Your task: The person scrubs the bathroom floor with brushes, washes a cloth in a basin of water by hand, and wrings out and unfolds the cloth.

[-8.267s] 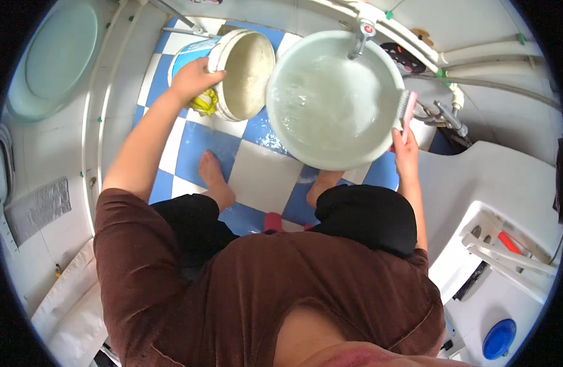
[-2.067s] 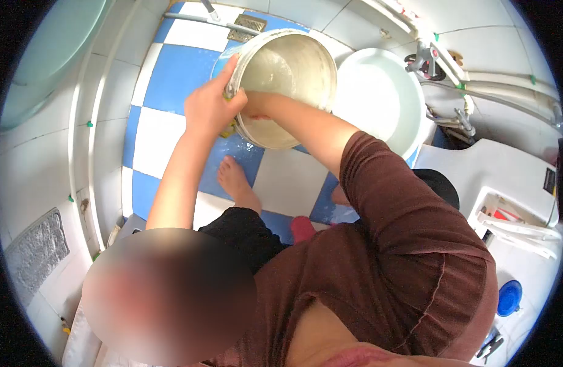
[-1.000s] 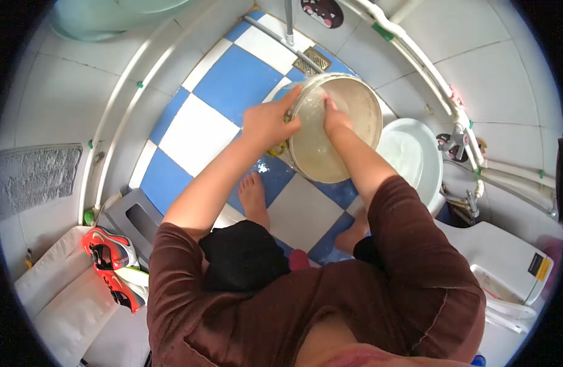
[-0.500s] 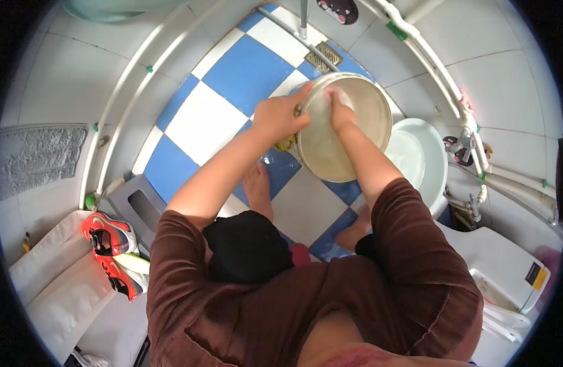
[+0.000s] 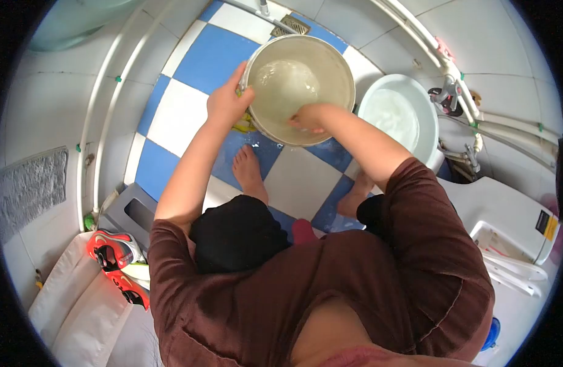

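A large pale bucket (image 5: 333, 67) stands tilted toward me, with shallow water (image 5: 287, 82) shining inside it. My left hand (image 5: 228, 103) is closed around its left rim, thumb over the edge. Inside the bucket, low on the near side, my right hand (image 5: 309, 117) has its fingers curled. Whatever they may hold is hidden. Something yellow (image 5: 243, 124) shows beside the bucket below my left hand. To the right, a pale basin (image 5: 429, 122) holds rippling water.
Blue and white tiles (image 5: 300, 177) cover the wet floor, with a drain (image 5: 290, 25) beyond the bucket. White pipes (image 5: 416, 37) and a tap (image 5: 446, 95) run along the right wall. Red shoes (image 5: 113, 251) lie at left; a white plastic unit (image 5: 501, 214) stands at right.
My right hand has moved from the bucket's far inner wall to its near side. The bucket and left hand appear farther left and higher, partly because the view shifted.
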`<state>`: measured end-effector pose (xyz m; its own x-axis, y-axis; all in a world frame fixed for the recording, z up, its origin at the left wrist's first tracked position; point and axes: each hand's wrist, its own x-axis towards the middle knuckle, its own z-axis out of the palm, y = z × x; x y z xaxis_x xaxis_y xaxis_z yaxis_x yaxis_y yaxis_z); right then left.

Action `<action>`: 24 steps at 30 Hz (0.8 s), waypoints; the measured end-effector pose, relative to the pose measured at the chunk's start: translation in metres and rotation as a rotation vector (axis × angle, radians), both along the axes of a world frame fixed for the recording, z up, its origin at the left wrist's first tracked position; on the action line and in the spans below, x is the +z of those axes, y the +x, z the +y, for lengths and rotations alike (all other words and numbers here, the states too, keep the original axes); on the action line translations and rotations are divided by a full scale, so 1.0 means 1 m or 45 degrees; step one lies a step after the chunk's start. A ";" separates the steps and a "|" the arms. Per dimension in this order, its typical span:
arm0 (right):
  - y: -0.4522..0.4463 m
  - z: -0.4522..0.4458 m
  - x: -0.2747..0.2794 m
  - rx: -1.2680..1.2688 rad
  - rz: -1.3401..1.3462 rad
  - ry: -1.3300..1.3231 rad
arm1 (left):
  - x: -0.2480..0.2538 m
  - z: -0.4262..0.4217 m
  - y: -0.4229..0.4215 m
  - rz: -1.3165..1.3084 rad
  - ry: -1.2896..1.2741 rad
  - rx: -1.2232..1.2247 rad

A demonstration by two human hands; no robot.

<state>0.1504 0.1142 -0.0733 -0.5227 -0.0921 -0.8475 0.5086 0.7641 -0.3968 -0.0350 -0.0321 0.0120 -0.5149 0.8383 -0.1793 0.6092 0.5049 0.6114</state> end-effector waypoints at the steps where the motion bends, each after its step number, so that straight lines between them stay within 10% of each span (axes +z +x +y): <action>1: 0.000 0.004 0.006 0.255 0.013 0.104 | -0.005 -0.002 -0.003 -0.020 0.025 0.029; 4: 0.004 0.003 0.106 -0.710 0.020 0.091 | -0.005 -0.009 -0.007 -0.053 0.001 0.087; 9: 0.036 0.014 0.135 -1.309 0.137 -0.495 | 0.028 -0.042 -0.007 -0.051 -0.017 0.199; 16: 0.042 -0.022 0.201 -1.777 0.230 -0.579 | 0.042 -0.127 -0.017 0.087 0.077 0.535; 24: -0.003 -0.069 0.256 -1.521 0.257 -0.355 | 0.066 -0.226 -0.056 0.219 0.042 0.747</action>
